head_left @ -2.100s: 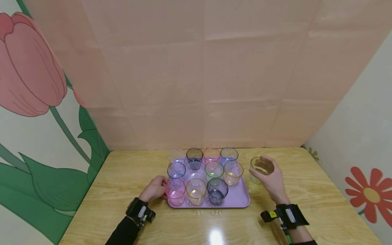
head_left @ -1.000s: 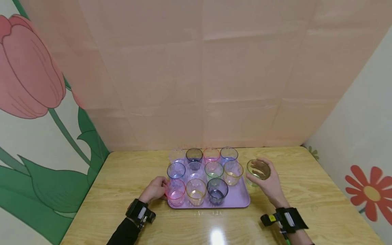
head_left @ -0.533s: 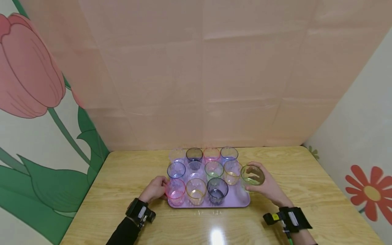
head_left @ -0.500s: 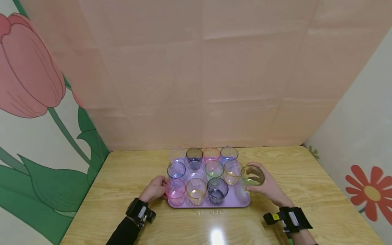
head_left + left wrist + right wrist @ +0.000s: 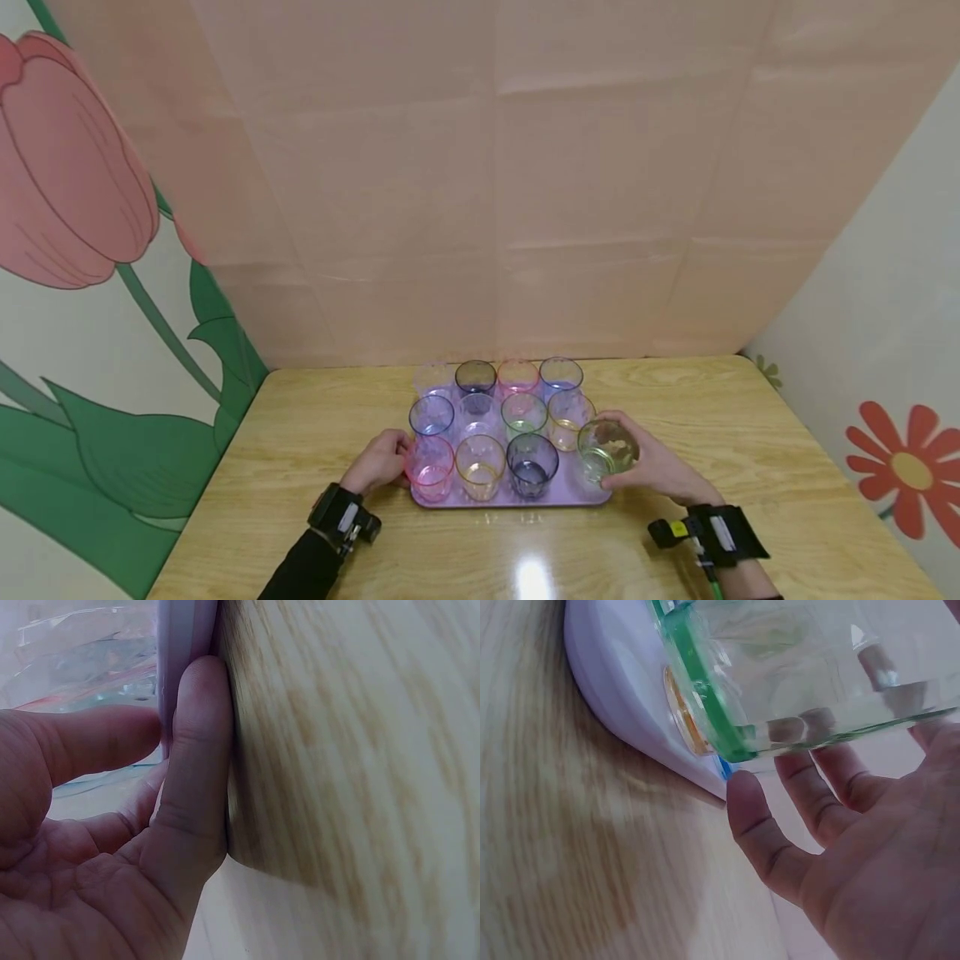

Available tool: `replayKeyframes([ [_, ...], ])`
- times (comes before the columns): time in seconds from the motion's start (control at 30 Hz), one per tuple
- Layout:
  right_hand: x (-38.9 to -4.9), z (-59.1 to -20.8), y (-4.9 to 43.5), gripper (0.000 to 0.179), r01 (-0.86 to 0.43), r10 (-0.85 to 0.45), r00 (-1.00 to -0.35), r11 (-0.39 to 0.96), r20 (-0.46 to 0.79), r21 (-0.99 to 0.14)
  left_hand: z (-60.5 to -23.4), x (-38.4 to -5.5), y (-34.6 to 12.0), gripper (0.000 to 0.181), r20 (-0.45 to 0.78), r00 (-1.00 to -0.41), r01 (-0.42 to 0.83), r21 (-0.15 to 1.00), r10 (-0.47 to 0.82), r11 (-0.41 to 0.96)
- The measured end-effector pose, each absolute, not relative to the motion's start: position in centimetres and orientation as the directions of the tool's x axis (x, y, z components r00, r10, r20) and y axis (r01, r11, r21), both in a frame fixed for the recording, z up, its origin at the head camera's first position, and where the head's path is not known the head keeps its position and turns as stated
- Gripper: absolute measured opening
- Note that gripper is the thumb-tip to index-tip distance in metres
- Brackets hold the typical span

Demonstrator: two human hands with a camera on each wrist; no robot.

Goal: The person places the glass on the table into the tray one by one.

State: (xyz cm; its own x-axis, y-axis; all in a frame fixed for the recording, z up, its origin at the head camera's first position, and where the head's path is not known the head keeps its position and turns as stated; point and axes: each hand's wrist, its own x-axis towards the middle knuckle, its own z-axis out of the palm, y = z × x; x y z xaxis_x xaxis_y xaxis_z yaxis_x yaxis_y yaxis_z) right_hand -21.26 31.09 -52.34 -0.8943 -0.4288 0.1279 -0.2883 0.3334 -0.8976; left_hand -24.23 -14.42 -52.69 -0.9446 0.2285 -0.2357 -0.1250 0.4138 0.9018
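My right hand [image 5: 654,463] grips a clear drinking glass [image 5: 606,452] with a greenish tint, thumb in front and fingers round the far side. It holds the glass above the front right corner of the lilac tray [image 5: 567,495]. In the right wrist view the thick green base of the glass [image 5: 705,694] is close over the tray's rounded corner [image 5: 619,697]. My left hand [image 5: 377,462] is at the tray's left edge, beside a pink glass [image 5: 430,469]. The left wrist view shows thumb and a finger pinching the tray's rim [image 5: 186,641].
Several tinted glasses stand in rows on the tray, with a dark grey glass [image 5: 532,465] and a yellow-rimmed glass [image 5: 571,419] nearest the held one. The wooden table [image 5: 300,450] reaches back to a pinkish covered wall [image 5: 480,208]. Painted walls flank both sides.
My right hand has carried the greenish glass left and toward me, from the table beside the tray to over its front right corner. My left hand stays at the tray's edge.
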Motion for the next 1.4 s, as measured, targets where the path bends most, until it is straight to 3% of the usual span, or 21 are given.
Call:
replayKeyframes([
  [0.3,-21.0,-52.3,30.3,0.079,-0.251,-0.406,-0.911,0.421,0.066,-0.872,-52.7,-24.3,-14.5,0.024,-0.242,-0.944,-0.131,0.898,0.224,0.42],
  [0.5,-20.8,-52.4,29.8,0.087,-0.21,-0.395,-0.919,0.486,0.001,-0.849,-52.8,-24.1,-14.5,0.025,-0.239,-0.944,-0.127,0.898,0.226,0.421],
  [1.07,-20.7,-52.9,30.0,0.088,-0.215,-0.469,-0.883,0.43,-0.014,-0.877,-52.9,-24.1,-14.7,0.024,-0.261,-0.939,-0.146,0.892,0.223,0.427],
  [1.4,-20.8,-52.5,29.4,0.086,-0.165,-0.445,-0.894,0.446,-0.057,-0.88,-52.8,-24.0,-14.7,0.026,-0.258,-0.94,-0.145,0.893,0.221,0.426],
])
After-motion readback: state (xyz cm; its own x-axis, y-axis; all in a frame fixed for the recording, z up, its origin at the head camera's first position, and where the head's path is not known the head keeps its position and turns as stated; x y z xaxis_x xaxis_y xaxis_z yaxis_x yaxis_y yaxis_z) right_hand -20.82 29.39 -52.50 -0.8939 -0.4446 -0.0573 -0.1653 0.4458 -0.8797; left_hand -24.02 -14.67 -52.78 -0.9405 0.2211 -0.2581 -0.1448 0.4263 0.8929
